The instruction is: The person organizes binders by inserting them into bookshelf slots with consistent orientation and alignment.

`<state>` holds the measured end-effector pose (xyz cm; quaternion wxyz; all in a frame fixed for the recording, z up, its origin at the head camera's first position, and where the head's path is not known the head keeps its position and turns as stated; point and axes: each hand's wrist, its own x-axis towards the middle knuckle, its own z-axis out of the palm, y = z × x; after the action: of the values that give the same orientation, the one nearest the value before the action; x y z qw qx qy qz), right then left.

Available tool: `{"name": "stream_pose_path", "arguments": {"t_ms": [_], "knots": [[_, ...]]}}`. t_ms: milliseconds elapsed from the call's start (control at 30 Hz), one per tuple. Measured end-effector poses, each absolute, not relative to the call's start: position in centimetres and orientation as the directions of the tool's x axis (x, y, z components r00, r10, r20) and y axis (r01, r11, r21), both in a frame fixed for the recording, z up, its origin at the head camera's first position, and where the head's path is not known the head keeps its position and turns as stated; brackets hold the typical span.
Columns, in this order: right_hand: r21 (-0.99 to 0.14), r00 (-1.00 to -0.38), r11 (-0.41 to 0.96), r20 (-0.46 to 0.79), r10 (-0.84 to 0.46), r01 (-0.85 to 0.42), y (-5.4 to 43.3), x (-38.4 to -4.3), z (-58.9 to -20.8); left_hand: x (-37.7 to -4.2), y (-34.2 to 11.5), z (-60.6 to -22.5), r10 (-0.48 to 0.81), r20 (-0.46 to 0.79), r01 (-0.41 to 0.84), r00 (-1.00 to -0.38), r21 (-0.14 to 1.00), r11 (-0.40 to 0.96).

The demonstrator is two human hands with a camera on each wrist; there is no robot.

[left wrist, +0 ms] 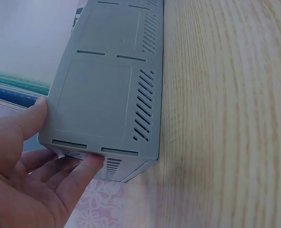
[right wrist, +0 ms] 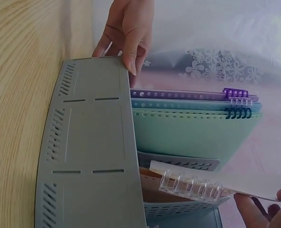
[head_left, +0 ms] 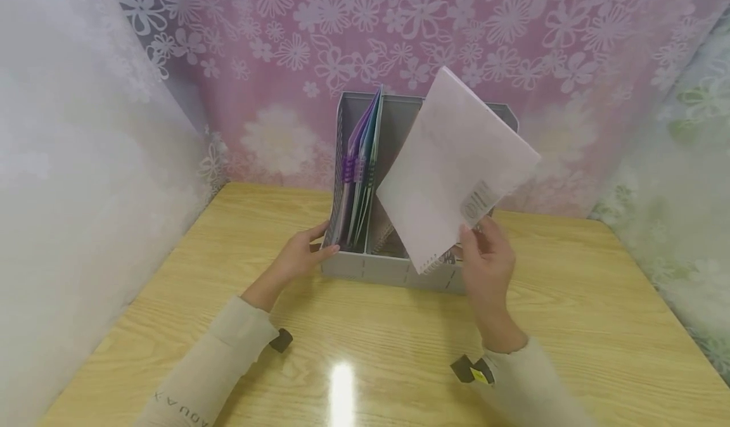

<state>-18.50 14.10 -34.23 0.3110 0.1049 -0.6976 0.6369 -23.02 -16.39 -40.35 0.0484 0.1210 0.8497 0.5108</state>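
Observation:
A grey desktop file organizer [head_left: 393, 270] with upright compartments stands on the table. My left hand [head_left: 299, 256] grips its front left corner; in the left wrist view the thumb lies at the rim and the fingers bend around the side. A pale notebook [head_left: 456, 161] with a clear ring binding [right wrist: 190, 186] is pinched between thumb and fingers of my right hand [head_left: 487, 268]. It is tilted in front of the middle and right compartments and hides much of them. Several purple, blue and green ring-bound notebooks [right wrist: 192, 128] stand in the left compartment.
A brown-toned notebook [head_left: 381, 227] shows in the middle compartment, partly behind the pale one. The wood-grain table [head_left: 274, 224] runs back to a pink flowered curtain [head_left: 274, 91]. Pale cloth [head_left: 74, 161] hangs at the left and right sides.

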Motion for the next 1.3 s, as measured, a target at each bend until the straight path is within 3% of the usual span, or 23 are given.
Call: {"name": "stream_pose_path", "arguments": {"t_ms": [433, 867, 1300], "knots": [[-0.796, -0.755, 0.189, 0.605, 0.253, -0.575, 11.6, -19.9, -34.5, -22.9, -16.4, -40.3, 0.257, 0.028, 0.138, -0.966, 0.896, 0.422], [-0.715, -0.618, 0.337, 0.699, 0.360, -0.612, 10.8, -20.5, -33.7, -23.2, -16.6, -40.7, 0.255, 0.043, 0.147, -0.966, 0.902, 0.405], [-0.687, -0.561, 0.392, 0.727, 0.396, -0.612, 8.5, -22.9, -34.3, -23.1, -16.6, -40.7, 0.238, 0.021, 0.122, -0.971, 0.901, 0.416]]}}
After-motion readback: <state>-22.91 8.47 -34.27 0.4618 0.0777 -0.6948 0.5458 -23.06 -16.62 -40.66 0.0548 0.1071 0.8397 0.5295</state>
